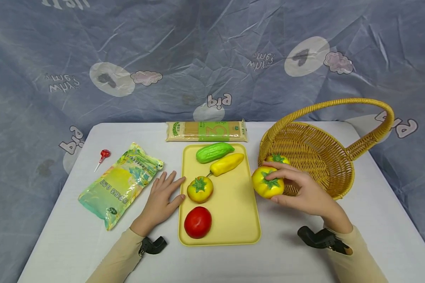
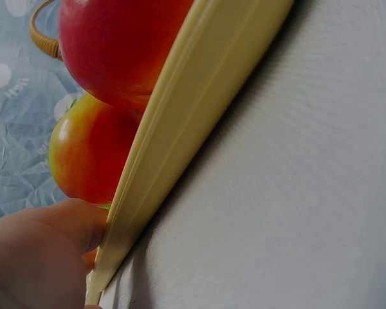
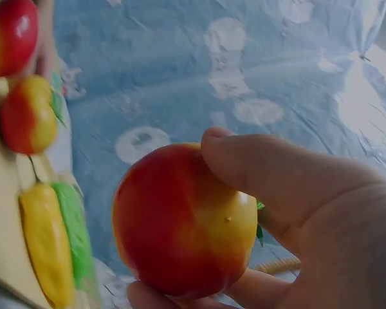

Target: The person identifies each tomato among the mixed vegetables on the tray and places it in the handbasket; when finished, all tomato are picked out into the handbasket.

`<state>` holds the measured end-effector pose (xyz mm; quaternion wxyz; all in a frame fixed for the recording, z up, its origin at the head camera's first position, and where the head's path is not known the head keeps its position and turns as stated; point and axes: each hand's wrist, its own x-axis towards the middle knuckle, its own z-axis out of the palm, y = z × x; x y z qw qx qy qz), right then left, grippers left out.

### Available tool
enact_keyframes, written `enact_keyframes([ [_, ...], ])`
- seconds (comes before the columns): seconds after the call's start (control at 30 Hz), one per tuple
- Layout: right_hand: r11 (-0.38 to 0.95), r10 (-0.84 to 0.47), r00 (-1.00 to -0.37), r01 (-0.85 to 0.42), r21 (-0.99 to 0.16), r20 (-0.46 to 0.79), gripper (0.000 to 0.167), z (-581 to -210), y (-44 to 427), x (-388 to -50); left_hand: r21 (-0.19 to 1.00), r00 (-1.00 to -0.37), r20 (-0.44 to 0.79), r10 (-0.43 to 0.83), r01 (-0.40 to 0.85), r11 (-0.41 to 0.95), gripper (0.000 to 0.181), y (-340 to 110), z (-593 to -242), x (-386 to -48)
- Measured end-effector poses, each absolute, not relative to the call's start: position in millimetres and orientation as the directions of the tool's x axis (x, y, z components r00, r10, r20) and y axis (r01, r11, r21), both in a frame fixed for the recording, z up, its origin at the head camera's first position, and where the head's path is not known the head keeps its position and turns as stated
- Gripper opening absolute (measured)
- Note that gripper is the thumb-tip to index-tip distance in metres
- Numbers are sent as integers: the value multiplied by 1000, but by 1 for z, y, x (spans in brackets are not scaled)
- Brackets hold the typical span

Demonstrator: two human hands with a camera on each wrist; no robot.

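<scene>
My right hand [image 1: 299, 186] grips a yellow and red tomato with green leaves [image 1: 265, 184], held between the tray's right edge and the wicker basket [image 1: 340, 173]. In the right wrist view, thumb and fingers curl round this tomato [image 3: 180, 222]. A second such tomato [image 1: 279, 158] shows partly in the basket, behind the hand. My left hand [image 1: 163, 196] rests with spread fingers at the left rim of the yellow tray [image 1: 233, 224]. On the tray lie a red tomato [image 1: 198, 222], a yellow-red tomato [image 1: 200, 189], a yellow pepper [image 1: 227, 164] and a green bumpy gourd [image 1: 215, 152].
A pack of noodles [image 1: 207, 131] lies behind the tray. Left of the left hand is a green and yellow bag [image 1: 122, 184], with a red lollipop [image 1: 104, 153] beyond it. The basket's tall handle [image 1: 340, 102] arches over its opening. A blue-grey cloth [image 1: 212, 51] hangs behind the table.
</scene>
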<state>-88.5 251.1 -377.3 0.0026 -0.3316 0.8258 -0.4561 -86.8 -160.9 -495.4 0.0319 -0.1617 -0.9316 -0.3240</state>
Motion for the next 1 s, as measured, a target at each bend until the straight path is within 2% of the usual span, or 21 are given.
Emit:
enact_keyframes([
  [0.4,402,-387,-828,-547,-734,405,53,-370,296,-102,597,-947,158,281,319,736,51,-162,-496,-87],
  [0.63,415,-292,-881,-467,-781,372,49,-376,313,-112,594,-946,166,279,322,737,51,-161,-495,-86],
  [0.9,379,-244,-906,-418,-826,346,47,-383,324,-117,596,-946,155,284,319,737,52,-161,-495,-87],
  [1.0,404,-226,-917,-394,-825,327,46,-386,327,-119,592,-946,154,284,319,740,52,-161,-496,-87],
])
